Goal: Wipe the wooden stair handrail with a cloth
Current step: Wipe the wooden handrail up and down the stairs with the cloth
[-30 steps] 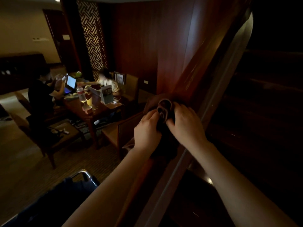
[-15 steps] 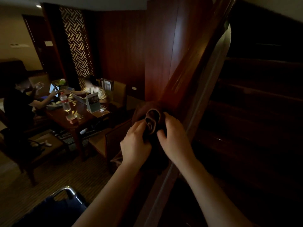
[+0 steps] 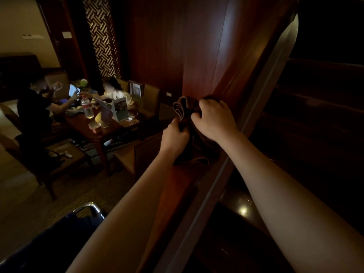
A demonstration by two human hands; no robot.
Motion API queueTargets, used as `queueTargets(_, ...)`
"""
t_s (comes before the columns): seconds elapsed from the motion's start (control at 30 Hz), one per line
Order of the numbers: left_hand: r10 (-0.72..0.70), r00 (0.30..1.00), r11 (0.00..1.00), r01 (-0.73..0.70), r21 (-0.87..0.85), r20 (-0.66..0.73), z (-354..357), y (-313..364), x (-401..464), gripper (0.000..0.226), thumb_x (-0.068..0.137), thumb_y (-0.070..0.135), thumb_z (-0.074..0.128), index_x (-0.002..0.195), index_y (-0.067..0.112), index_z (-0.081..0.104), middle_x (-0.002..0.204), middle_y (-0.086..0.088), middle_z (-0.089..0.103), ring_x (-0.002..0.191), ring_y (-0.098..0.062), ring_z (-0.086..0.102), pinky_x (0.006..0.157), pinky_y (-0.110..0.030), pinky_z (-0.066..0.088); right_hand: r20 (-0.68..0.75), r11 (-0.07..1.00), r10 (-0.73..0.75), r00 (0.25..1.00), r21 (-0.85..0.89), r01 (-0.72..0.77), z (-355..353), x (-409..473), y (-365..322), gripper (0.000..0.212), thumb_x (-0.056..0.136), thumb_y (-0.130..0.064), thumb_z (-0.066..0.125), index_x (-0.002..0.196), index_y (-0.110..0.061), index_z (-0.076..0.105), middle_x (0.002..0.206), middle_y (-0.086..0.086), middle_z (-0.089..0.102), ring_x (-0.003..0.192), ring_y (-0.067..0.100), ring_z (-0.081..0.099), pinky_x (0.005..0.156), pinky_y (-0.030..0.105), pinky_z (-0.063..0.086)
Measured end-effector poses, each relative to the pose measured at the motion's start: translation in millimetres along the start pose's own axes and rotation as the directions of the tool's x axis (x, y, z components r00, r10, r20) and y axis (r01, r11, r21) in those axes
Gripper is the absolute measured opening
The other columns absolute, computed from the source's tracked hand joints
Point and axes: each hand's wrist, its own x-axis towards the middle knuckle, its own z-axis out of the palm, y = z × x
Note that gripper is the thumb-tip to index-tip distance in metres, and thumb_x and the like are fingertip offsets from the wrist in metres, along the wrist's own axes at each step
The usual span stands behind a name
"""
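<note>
The dark reddish wooden handrail (image 3: pixel 177 186) runs diagonally from the lower middle up to the top right. A dark brown cloth (image 3: pixel 184 111) with a lighter hem lies bunched on it, its folded edges curling upward. My left hand (image 3: pixel 174 134) grips the cloth's left side. My right hand (image 3: pixel 215 119) grips its upper right part, fingers curled into the fabric. A loose corner of the cloth hangs on the rail just below my hands.
A glass panel edge (image 3: pixel 222 174) runs along the rail's right side, with dark stairs (image 3: pixel 315 125) beyond. Below left, two people sit at a wooden table (image 3: pixel 102 127) with laptops and a bottle. A dark cart with a chrome handle (image 3: pixel 88 207) stands at the lower left.
Both hands have stayed on the bunched cloth, regripping it; my right hand now sits higher than my left. The camera view has shifted.
</note>
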Motion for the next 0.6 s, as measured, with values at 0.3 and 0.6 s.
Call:
queueTargets(0.3,-0.197,0.979,0.980,0.198,0.025,-0.055,-43.4,-87.3,-99.3,0.017,0.097,0.024,0.042,0.104,0.014,0.054,0.087,-0.001,0.059,0.071,-0.014,0.056,0.056,-0.025,0.041,0.320,0.938,-0.171,0.932,-0.238,0.254,55.6,-52.2,-87.0,0.047,0.094,-0.044,0.029,0.098,-0.012,0.063,0.091,0.005,0.062,0.089,0.024,0.055,0.095,0.037,0.031)
queueTargets(0.6,-0.498,0.857,0.850,0.513,0.121,-0.137,-110.7,-204.8,-252.6,0.021,0.096,0.022,0.047,0.111,0.017,0.060,0.105,-0.010,0.065,0.096,-0.025,0.061,0.089,-0.045,0.049,0.568,0.874,-0.338,0.751,-0.107,0.474,140.9,-182.9,-200.6,0.042,0.097,-0.037,0.030,0.107,-0.014,0.064,0.110,0.007,0.064,0.101,0.024,0.058,0.080,0.035,0.033)
